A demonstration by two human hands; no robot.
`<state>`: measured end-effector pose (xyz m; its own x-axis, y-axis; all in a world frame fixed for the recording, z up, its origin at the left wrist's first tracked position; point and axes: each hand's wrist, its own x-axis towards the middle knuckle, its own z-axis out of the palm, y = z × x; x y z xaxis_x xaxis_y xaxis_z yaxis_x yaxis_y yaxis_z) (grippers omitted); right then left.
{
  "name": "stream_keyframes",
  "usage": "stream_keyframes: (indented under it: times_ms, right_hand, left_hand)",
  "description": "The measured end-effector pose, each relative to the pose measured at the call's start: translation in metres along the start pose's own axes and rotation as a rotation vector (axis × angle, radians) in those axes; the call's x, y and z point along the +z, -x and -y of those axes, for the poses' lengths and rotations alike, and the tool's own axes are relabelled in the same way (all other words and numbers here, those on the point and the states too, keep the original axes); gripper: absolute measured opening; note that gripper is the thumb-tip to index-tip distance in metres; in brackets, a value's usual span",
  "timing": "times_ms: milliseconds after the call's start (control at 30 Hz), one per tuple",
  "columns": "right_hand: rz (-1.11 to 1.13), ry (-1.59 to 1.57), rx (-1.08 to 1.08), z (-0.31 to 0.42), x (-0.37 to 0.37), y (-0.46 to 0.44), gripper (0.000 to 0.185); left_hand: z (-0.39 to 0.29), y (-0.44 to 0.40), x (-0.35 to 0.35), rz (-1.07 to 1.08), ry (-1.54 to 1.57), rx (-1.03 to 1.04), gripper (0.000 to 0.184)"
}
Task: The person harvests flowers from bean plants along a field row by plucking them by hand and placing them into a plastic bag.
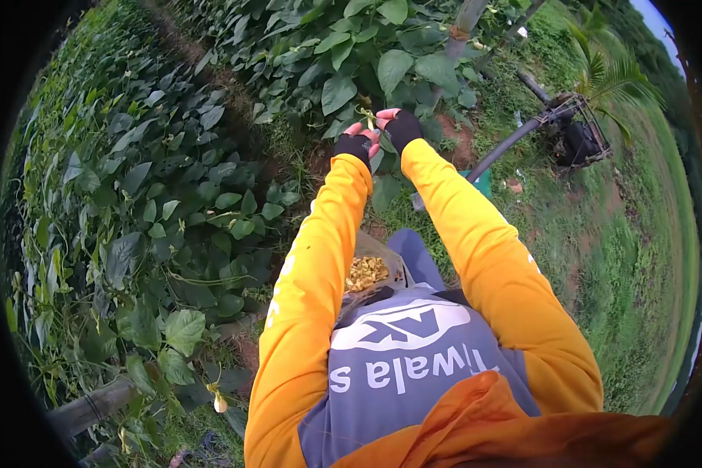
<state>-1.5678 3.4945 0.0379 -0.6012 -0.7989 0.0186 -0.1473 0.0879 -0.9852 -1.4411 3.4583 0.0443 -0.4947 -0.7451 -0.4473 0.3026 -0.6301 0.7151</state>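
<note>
Black fingerless gloves (403, 131) cover left hand (359, 143) and right hand (396, 127); behind them, orange-yellow sleeves (320, 242) meet a grey, white-lettered shirt front (437, 370).

Pale yellow-green plant bit (370, 121) at the fingers (384, 116), black gloves (403, 130) behind, then super bright yellow-orange sleeves (468, 210) with white print (273, 313). Deep green leaves (395, 70) beyond.
</note>
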Motion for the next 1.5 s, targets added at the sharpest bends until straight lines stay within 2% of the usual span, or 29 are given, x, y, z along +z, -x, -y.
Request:
stream_keyframes:
  times_ms: [67,133,167,267,300,367,433,500,567,633,700,767,833,900,933,967,1033,1067,1167,1200,1233,1333,1400,1433,1500]
  right_hand:
    - [0.01,-0.057,0.019,0.001,-0.001,0.001,0.016]
    - [-0.003,-0.022,0.004,-0.003,-0.003,0.001,0.015]
    - [-0.01,0.009,-0.017,-0.004,-0.003,0.0,0.014]
    - [-0.029,0.054,-0.065,0.0,-0.008,0.004,0.012]
    - [-0.03,0.046,-0.068,0.002,-0.01,0.004,0.012]
    - [-0.061,0.231,-0.147,0.004,-0.018,0.007,0.012]
    - [-0.058,0.182,-0.164,0.014,-0.027,0.014,0.012]
    - [-0.065,0.3,-0.22,0.029,-0.036,0.029,0.012]
    - [-0.056,0.283,-0.28,0.029,-0.041,0.036,0.012]
    - [0.008,0.262,-0.303,0.043,-0.046,0.049,0.012]
    - [0.063,0.267,-0.327,0.067,-0.054,0.07,0.012]
    - [0.341,0.294,-0.46,0.085,-0.06,0.095,0.009]
    - [0.659,0.272,-0.598,0.07,-0.06,0.113,0.016]
    - [0.948,0.597,-0.649,0.07,-0.064,0.124,0.023]
    - [1.012,0.606,-0.583,0.07,-0.064,0.121,0.022]
    - [1.017,0.605,-0.588,0.072,-0.064,0.116,0.022]
    - [0.688,0.406,-0.474,0.076,-0.061,0.102,0.019]
    - [0.534,0.397,-0.553,0.075,-0.056,0.088,0.02]
    - [0.285,0.407,-0.639,0.062,-0.046,0.031,0.022]
    - [0.262,0.457,-0.611,0.06,-0.042,0.013,0.029]
    - [0.256,0.51,-0.624,0.056,-0.037,-0.002,0.038]
    - [0.364,0.53,-0.618,0.045,-0.022,-0.038,0.045]
    - [0.671,0.264,-0.423,0.043,-0.015,-0.051,0.045]
    - [0.68,0.262,-0.426,0.043,-0.013,-0.054,0.045]
    - [0.759,0.197,-0.269,0.042,-0.011,-0.06,0.052]
  left_hand:
    - [0.001,-0.007,0.006,-0.015,-0.023,-0.018,0.059]
    - [0.01,-0.019,0.003,-0.02,-0.025,0.107,0.047]
    - [0.013,-0.023,-0.001,-0.02,-0.024,0.108,0.047]
    - [0.007,-0.032,-0.003,0.049,-0.098,0.168,0.022]
    - [0.004,-0.033,-0.003,0.048,-0.105,0.173,0.022]
    - [0.0,-0.033,-0.002,0.015,-0.153,0.223,0.025]
    - [-0.003,-0.034,-0.003,0.003,-0.181,0.24,0.023]
    - [-0.007,-0.039,-0.01,0.056,-0.191,0.251,0.02]
    - [-0.01,-0.046,-0.014,0.083,-0.197,0.257,0.019]
    - [-0.013,-0.045,-0.011,0.036,-0.387,0.349,0.018]
    - [-0.016,-0.044,-0.009,0.008,-0.391,0.358,0.018]
    - [-0.019,-0.047,-0.013,0.063,-0.411,0.407,0.018]
    - [-0.024,-0.041,-0.011,0.054,-0.388,0.415,0.018]
    - [-0.026,-0.037,-0.011,-0.014,-0.414,0.409,0.02]
    - [-0.029,-0.037,-0.014,0.009,-0.396,0.412,0.019]
    - [-0.029,-0.036,-0.015,0.003,-0.395,0.416,0.019]
    - [-0.035,-0.028,-0.013,-0.02,-0.346,0.388,0.017]
    - [-0.038,-0.024,-0.012,-0.03,-0.345,0.394,0.017]
    - [-0.042,-0.017,-0.01,-0.026,-0.306,0.378,0.018]
    - [-0.042,-0.015,-0.009,-0.016,-0.312,0.381,0.019]
    - [-0.042,-0.014,-0.008,-0.005,-0.319,0.385,0.021]
    - [-0.046,-0.004,-0.003,0.001,-0.332,0.372,0.023]
    - [-0.048,0.002,-0.003,0.023,-0.333,0.352,0.024]
    - [-0.049,0.003,-0.004,0.014,-0.33,0.355,0.024]
    - [-0.049,0.005,-0.006,0.0,-0.369,0.367,0.025]
